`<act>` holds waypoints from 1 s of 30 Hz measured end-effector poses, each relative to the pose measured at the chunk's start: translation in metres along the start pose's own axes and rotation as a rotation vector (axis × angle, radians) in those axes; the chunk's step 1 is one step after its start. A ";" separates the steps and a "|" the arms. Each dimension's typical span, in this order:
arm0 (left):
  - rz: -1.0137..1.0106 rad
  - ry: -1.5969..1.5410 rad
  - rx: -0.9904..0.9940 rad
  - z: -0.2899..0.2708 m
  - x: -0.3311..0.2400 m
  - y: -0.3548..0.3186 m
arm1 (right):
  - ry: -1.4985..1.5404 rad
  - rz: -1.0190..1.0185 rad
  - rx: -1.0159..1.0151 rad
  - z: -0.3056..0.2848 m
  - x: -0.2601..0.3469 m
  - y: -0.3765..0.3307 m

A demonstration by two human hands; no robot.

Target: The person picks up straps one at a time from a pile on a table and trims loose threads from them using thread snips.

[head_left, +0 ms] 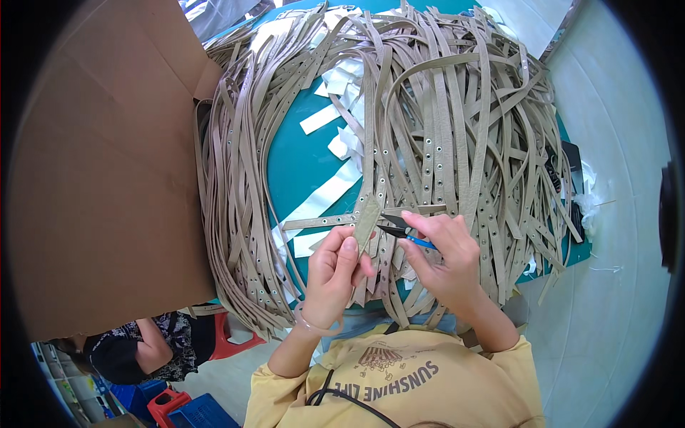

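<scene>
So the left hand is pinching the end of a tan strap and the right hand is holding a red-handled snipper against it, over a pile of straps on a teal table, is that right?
Not quite. The head view shows the snipper in the right hand has a blue handle, not red. The rest holds: the left hand pinches the tan strap end, over the pile of straps on the teal table.

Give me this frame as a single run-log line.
left hand: holds strap end upright | right hand: holds blue-handled snips at strap end | table: heaped tan straps
</scene>
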State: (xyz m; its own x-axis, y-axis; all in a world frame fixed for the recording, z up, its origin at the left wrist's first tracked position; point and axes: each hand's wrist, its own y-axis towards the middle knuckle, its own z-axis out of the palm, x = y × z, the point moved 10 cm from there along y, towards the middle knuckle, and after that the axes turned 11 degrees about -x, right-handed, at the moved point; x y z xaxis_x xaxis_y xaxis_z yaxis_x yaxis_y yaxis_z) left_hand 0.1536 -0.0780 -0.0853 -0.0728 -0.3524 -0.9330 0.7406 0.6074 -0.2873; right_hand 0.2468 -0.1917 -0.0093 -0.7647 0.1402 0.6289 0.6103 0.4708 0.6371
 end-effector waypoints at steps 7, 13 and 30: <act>0.043 0.059 -0.113 -0.008 0.005 0.004 | 0.113 0.127 0.066 0.004 -0.007 -0.002; -0.006 0.072 -0.156 -0.007 -0.003 0.002 | 0.023 0.050 0.027 0.001 -0.005 -0.006; -0.026 0.081 -0.169 -0.010 0.004 0.004 | -0.059 -0.051 0.051 0.005 0.002 -0.007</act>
State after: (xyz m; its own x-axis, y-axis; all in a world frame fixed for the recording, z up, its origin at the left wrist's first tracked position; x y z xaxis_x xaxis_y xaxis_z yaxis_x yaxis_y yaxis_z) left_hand 0.1493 -0.0701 -0.0922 -0.1485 -0.3152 -0.9373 0.6155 0.7124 -0.3371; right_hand 0.2398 -0.1908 -0.0144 -0.8063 0.1648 0.5680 0.5600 0.5219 0.6435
